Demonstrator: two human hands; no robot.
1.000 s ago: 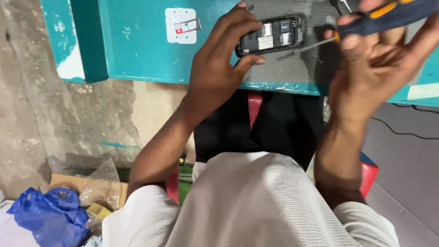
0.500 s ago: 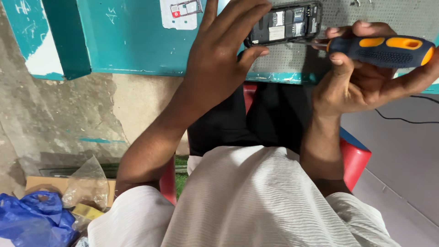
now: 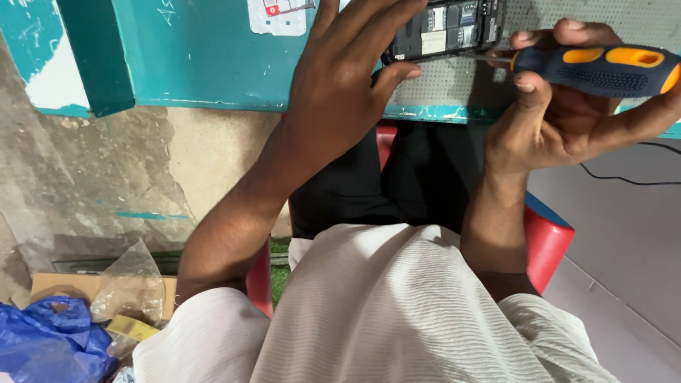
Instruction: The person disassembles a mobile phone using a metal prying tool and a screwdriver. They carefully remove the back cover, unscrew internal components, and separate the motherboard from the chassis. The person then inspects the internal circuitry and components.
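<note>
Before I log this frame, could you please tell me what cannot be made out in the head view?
- Opened phone: top cut off by the frame edge; left end hidden by the left hand.
- Screwdriver tip: too small and dark to show whether it touches.
- Red seat: mostly hidden by the person's body.
- Blue bag: contents hidden.

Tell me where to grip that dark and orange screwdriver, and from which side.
Grip the screwdriver around its thick ribbed handle, coming from the right end, as the right hand does. It lies nearly level, thin shaft pointing left at the opened phone under the left hand, so that end should stay free.
</note>
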